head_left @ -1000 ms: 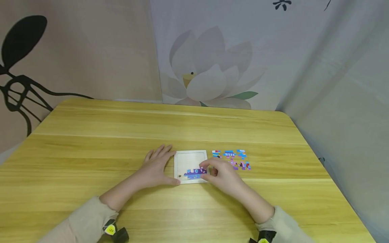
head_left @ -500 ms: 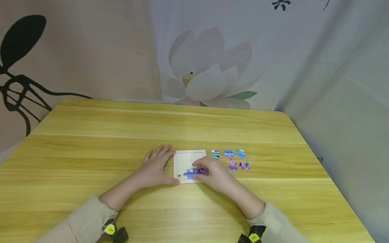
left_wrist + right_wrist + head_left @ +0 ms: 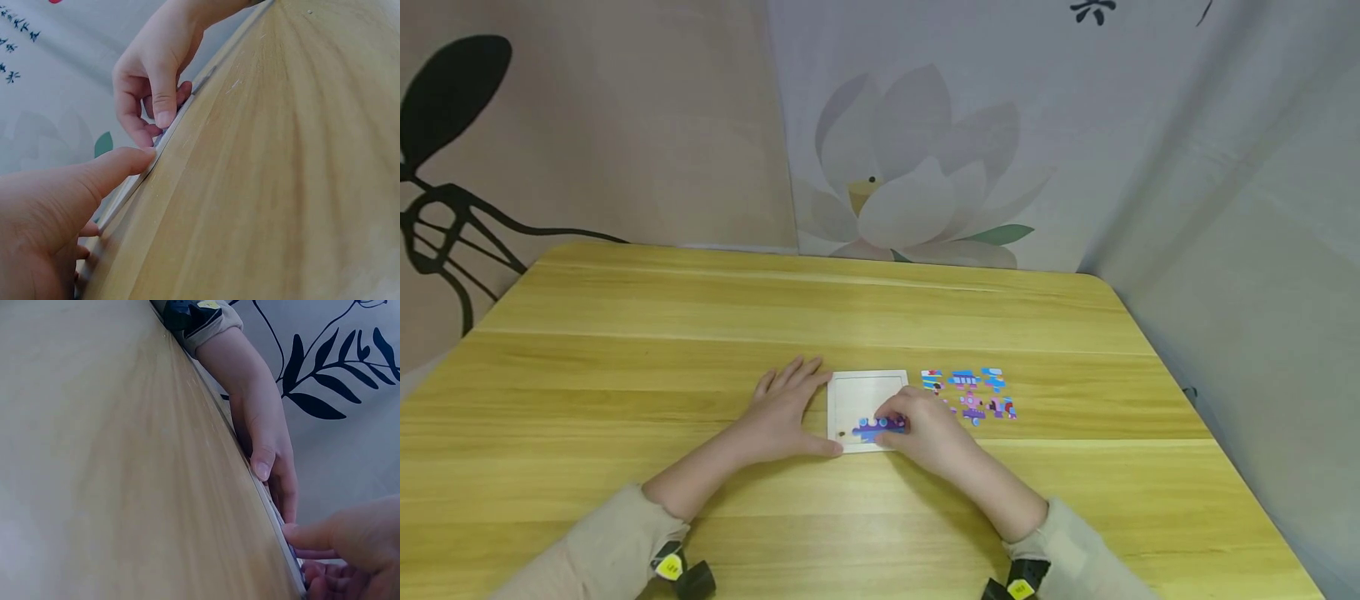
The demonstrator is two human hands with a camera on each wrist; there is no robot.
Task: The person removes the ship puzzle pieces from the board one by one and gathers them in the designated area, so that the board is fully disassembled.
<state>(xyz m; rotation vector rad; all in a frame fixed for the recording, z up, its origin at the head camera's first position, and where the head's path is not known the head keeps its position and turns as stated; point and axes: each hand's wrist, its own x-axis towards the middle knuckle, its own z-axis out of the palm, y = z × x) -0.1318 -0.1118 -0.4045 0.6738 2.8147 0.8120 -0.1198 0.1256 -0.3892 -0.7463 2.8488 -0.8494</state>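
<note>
A square white puzzle tray (image 3: 865, 395) lies on the table in the head view. Several joined purple and blue jigsaw pieces (image 3: 867, 429) run along its lower part. My left hand (image 3: 781, 423) is spread at the tray's left side, thumb on the near corner and fingertips at the far one. Over the right end of the joined pieces, my right hand (image 3: 934, 435) pinches a jigsaw piece between thumb and curled fingers, mostly hidden by them. A sliver of purple shows under the right hand (image 3: 159, 69) in the left wrist view.
Several loose jigsaw pieces (image 3: 973, 407) lie right of the tray in two rough rows, partly behind the right hand. The wooden table (image 3: 715, 300) reaches back to a printed curtain (image 3: 917, 158). Both sleeves carry a dark wrist camera (image 3: 698, 581).
My right hand has moved left from the tray's right edge onto the joined pieces, then settled with its fingers drawn in closer. The left hand has stayed in place.
</note>
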